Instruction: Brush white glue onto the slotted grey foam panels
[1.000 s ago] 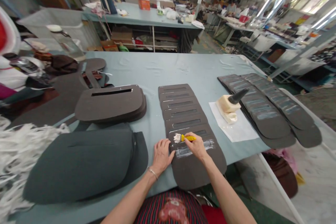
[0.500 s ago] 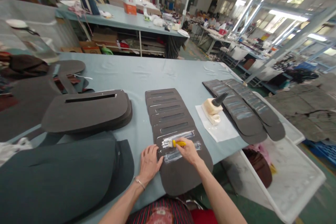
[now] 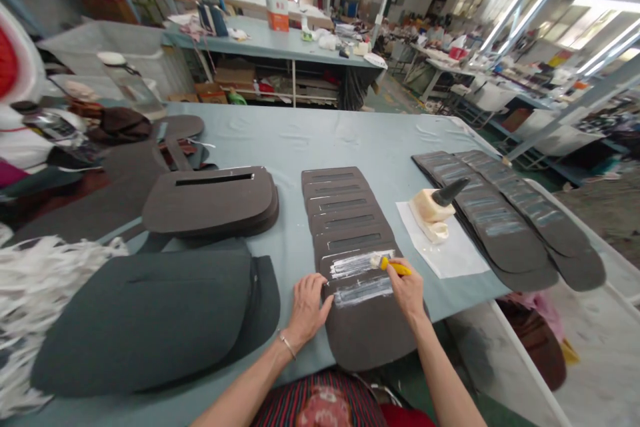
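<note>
My right hand [image 3: 409,291] grips a small yellow-handled brush [image 3: 390,265] whose white bristles touch the nearest dark grey panel [image 3: 370,330]. That panel tops an overlapping row of slotted panels [image 3: 336,203] on the blue-grey table [image 3: 310,137]. Wet white glue [image 3: 357,273] streaks the panel above and below its slot. My left hand [image 3: 307,308] lies flat at the panel's left edge, pressing it down.
A cream glue pot with a dark nozzle [image 3: 433,208] stands on a white sheet [image 3: 453,253] to the right. Glued panels [image 3: 505,220] lie in rows at the right edge. Stacked dark panels [image 3: 213,200] and large dark pieces [image 3: 145,320] fill the left. White strips [image 3: 30,287] pile at far left.
My right hand has drawn the brush from the left end of the slot to its right end, leaving a fresh white streak above the slot. My left hand has stayed put.
</note>
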`<state>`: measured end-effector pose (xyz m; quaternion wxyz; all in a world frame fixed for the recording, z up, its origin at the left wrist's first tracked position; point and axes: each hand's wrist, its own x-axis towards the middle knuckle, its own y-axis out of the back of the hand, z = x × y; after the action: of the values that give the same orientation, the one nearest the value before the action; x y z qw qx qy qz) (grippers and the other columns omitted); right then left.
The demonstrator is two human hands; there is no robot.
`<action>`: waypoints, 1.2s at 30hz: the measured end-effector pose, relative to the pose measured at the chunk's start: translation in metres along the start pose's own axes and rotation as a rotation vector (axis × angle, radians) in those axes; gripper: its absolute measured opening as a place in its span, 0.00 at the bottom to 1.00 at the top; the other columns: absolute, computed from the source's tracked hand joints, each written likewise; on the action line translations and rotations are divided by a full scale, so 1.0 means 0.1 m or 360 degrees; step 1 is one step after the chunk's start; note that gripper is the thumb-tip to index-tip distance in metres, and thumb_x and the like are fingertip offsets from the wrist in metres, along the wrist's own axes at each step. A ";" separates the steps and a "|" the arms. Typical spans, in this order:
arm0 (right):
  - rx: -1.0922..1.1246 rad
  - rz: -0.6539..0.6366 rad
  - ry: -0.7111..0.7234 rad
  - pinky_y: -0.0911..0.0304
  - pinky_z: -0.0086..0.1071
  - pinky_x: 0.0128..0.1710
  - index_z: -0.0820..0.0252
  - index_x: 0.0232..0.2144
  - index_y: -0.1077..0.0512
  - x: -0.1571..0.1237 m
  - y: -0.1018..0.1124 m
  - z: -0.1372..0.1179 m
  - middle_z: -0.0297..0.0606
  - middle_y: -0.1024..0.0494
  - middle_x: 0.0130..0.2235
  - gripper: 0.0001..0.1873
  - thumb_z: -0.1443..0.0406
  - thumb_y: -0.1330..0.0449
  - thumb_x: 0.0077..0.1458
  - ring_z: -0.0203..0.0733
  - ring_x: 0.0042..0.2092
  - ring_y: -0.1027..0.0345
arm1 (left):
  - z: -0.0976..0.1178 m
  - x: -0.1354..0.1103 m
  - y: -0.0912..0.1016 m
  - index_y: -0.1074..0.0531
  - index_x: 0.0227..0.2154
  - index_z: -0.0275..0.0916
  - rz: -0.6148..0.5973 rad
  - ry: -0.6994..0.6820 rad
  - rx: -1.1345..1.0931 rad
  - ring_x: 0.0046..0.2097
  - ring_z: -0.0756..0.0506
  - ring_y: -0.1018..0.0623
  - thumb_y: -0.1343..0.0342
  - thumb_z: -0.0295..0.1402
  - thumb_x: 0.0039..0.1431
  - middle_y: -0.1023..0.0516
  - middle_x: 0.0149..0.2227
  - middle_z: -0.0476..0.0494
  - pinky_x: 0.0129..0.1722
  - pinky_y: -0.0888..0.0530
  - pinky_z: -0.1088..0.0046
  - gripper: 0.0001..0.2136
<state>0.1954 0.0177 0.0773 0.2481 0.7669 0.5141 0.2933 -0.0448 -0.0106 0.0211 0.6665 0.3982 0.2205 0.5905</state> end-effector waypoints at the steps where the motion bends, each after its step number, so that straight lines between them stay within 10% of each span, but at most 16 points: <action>1: 0.0095 -0.0112 0.0059 0.40 0.30 0.34 0.58 0.33 0.29 -0.11 -0.09 -0.14 0.36 0.25 0.32 0.12 0.57 0.47 0.55 0.39 0.31 0.34 | 0.00 -0.03 0.01 0.34 0.43 0.41 -0.0066 -0.0083 -0.0012 0.53 0.42 0.34 0.47 0.32 0.55 0.31 0.48 0.43 0.54 0.39 0.60 0.13; 6: 0.0252 -0.0545 0.0288 0.39 0.31 0.37 0.58 0.33 0.28 -0.26 -0.33 -0.25 0.37 0.25 0.34 0.10 0.60 0.47 0.56 0.40 0.35 0.32 | -0.01 -0.18 -0.03 0.35 0.46 0.41 -0.0220 -0.0245 0.0037 0.54 0.40 0.35 0.48 0.32 0.56 0.31 0.50 0.42 0.54 0.40 0.56 0.14; 13: -0.0186 0.0097 0.0039 0.40 0.31 0.33 0.59 0.30 0.29 -0.04 -0.04 0.10 0.38 0.25 0.30 0.12 0.58 0.47 0.54 0.41 0.32 0.33 | 0.03 -0.21 -0.08 0.34 0.48 0.41 -0.0170 -0.0254 0.0161 0.54 0.40 0.34 0.49 0.32 0.57 0.30 0.50 0.41 0.53 0.38 0.56 0.15; 18: 0.0098 -0.0352 0.0370 0.39 0.29 0.36 0.57 0.33 0.28 -0.28 -0.27 -0.13 0.37 0.25 0.33 0.10 0.63 0.49 0.54 0.39 0.34 0.32 | 0.01 -0.22 -0.15 0.34 0.48 0.40 -0.0154 -0.0328 0.0254 0.53 0.39 0.33 0.51 0.32 0.58 0.30 0.50 0.40 0.51 0.36 0.57 0.14; 25: -0.0345 0.0248 -0.0119 0.41 0.32 0.33 0.58 0.29 0.28 0.21 0.33 0.67 0.37 0.26 0.28 0.12 0.60 0.49 0.51 0.41 0.30 0.34 | 0.00 -0.20 -0.19 0.33 0.47 0.40 -0.0158 -0.0379 0.0327 0.52 0.39 0.32 0.52 0.34 0.59 0.30 0.49 0.39 0.51 0.36 0.57 0.13; 31: -0.0110 0.0035 0.0099 0.39 0.30 0.36 0.58 0.31 0.28 0.08 0.21 0.57 0.38 0.24 0.34 0.13 0.59 0.49 0.53 0.39 0.34 0.32 | 0.01 -0.20 -0.20 0.34 0.47 0.40 -0.0158 -0.0357 0.0291 0.52 0.39 0.33 0.51 0.33 0.59 0.30 0.49 0.39 0.51 0.35 0.56 0.13; 36: -0.0309 0.0372 -0.0119 0.39 0.34 0.35 0.60 0.30 0.28 0.15 0.36 0.69 0.40 0.25 0.30 0.15 0.57 0.48 0.52 0.42 0.32 0.33 | 0.03 -0.21 -0.18 0.36 0.48 0.40 -0.0212 -0.0277 0.0218 0.53 0.38 0.34 0.51 0.33 0.58 0.31 0.50 0.39 0.52 0.37 0.55 0.14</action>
<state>0.2720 0.0134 0.0562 0.3042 0.8042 0.3809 0.3399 -0.0362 -0.0312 0.0050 0.6922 0.4769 0.2275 0.4916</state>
